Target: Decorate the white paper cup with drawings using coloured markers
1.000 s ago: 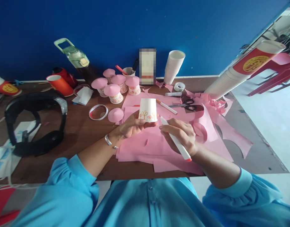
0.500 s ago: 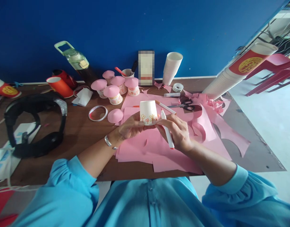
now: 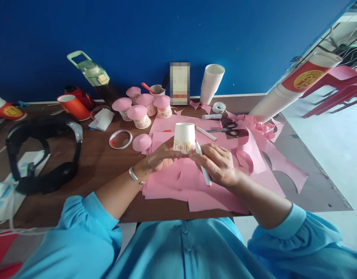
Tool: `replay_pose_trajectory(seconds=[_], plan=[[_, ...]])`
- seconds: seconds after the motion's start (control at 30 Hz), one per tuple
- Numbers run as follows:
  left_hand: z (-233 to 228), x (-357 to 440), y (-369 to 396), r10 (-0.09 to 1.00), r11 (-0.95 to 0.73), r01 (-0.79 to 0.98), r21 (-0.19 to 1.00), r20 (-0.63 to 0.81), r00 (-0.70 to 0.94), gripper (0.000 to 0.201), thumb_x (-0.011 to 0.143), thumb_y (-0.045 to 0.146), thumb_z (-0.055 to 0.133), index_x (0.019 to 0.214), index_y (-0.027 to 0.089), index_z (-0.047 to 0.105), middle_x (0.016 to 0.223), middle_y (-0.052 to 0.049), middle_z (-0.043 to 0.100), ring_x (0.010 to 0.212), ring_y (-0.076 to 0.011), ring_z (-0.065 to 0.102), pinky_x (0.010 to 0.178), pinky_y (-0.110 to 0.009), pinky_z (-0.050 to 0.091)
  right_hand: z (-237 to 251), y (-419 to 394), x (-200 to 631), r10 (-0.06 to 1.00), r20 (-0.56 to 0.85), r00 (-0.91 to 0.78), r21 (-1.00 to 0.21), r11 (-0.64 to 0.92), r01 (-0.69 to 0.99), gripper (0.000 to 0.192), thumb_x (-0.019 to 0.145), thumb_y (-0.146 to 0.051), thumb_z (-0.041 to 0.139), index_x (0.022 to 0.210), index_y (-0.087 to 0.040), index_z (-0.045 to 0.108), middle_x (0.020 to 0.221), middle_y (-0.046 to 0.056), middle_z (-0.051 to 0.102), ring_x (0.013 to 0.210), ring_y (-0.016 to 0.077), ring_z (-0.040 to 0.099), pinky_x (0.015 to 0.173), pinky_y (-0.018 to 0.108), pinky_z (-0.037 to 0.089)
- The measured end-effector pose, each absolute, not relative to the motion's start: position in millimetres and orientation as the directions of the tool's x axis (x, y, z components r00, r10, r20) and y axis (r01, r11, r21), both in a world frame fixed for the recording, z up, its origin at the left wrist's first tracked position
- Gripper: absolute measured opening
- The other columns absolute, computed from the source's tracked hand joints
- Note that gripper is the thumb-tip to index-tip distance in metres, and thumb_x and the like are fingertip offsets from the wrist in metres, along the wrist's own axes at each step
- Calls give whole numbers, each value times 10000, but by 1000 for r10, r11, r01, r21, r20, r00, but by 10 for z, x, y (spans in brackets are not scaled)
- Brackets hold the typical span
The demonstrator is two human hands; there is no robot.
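the left hand [image 3: 161, 157] kept its fingers closed around the upturned paper cup [image 3: 184, 137], above the pink paper sheets [image 3: 181, 178]. since one second earlier the right hand [image 3: 219, 164], clamped on the white marker [image 3: 202, 162], had come closer, and the marker tip now met the cup's lower edge beside the small drawings. so drawing on the cup seemed to go on. scissors [image 3: 229, 128] lay behind, apart.

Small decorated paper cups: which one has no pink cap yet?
The upturned cup in the left hand, bare white on top; the four by the wall wear pink caps.
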State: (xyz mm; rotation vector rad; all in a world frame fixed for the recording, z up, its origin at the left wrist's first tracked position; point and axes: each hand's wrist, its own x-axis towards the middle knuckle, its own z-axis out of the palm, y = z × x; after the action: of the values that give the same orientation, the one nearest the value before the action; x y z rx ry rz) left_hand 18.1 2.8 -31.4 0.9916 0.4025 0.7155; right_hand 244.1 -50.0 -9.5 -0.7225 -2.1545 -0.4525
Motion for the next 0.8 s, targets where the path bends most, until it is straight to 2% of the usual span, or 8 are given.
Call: replay_pose_trajectory(seconds=[0.17, 0.27, 0.33, 0.4, 0.5, 0.6, 0.67, 0.8], plan=[[-332, 186, 40, 704, 353, -358, 864, 6, 710, 475, 834, 272, 862, 1285, 222, 723, 1181, -100, 813, 1186, -290, 752, 920, -350, 591, -65, -498, 2441, 303, 771, -561, 145, 774, 617, 284, 985, -62, 583, 1220, -215, 630, 869, 31, 674, 786, 164, 665, 739, 295, 593], [-286, 190, 20, 671, 331, -326, 886, 22, 741, 410, 853, 298, 852, 1239, 210, 747, 1214, -109, 805, 1217, -296, 735, 964, -366, 587, -78, -495, 2435, 291, 768, -571, 149, 786, 600, 297, 986, -56, 568, 1238, -203, 623, 880, 42, 683, 792, 171, 668, 731, 301, 595], [-266, 193, 7, 676, 317, -316, 894, 22, 737, 367, 853, 300, 851, 1195, 199, 765, 1187, -109, 812, 1203, -295, 740, 993, -383, 587, -93, -491, 2428, 305, 772, -558, 107, 803, 586, 311, 1003, -75, 568, 1273, -223, 613, 886, 33, 678, 797, 168, 669, 718, 296, 591], [-265, 196, 3, 709, 316, -335, 888, 13, 705, 358, 843, 286, 855, 1178, 194, 770, 1151, -106, 821, 1167, -289, 756, 994, -389, 596, -102, -488, 2420, 342, 794, -503, 13, 817, 576, 301, 1036, -133, 581, 1321, -230, 600, 880, 24, 662, 782, 167, 663, 701, 294, 586], [-282, 196, 16, 749, 344, -394, 853, 5, 663, 385, 823, 282, 860, 1183, 185, 766, 1172, -112, 818, 1182, -302, 757, 1051, -435, 595, -85, -494, 2411, 387, 836, -389, -122, 822, 556, 309, 1105, -306, 552, 1386, -187, 602, 887, 40, 661, 743, 167, 654, 660, 292, 577], [-300, 186, 41, 754, 360, -433, 827, 16, 657, 387, 805, 313, 864, 1152, 169, 770, 1199, -131, 812, 1236, -335, 738, 1120, -496, 567, -41, -518, 2403, 386, 857, -341, -148, 819, 554, 414, 1147, -453, 442, 1365, -166, 646, 866, 50, 665, 714, 158, 654, 606, 276, 557], [-309, 178, 58, 745, 361, -438, 824, 28, 667, 406, 806, 337, 859, 1166, 174, 766, 1200, -131, 813, 1250, -348, 734, 1133, -511, 558, -13, -543, 2392, 380, 859, -343, -148, 825, 545, 382, 1150, -437, 438, 1331, -182, 657, 862, 45, 676, 708, 152, 667, 595, 267, 558], [-322, 173, 74, 740, 352, -415, 839, 22, 672, 423, 809, 348, 844, 1196, 198, 760, 1228, -121, 811, 1238, -335, 743, 1127, -486, 555, 10, -581, 2357, 414, 858, -303, -223, 833, 505, 192, 1058, -230, 580, 1242, -196, 622, 863, 32, 711, 721, 163, 713, 591, 266, 584]])
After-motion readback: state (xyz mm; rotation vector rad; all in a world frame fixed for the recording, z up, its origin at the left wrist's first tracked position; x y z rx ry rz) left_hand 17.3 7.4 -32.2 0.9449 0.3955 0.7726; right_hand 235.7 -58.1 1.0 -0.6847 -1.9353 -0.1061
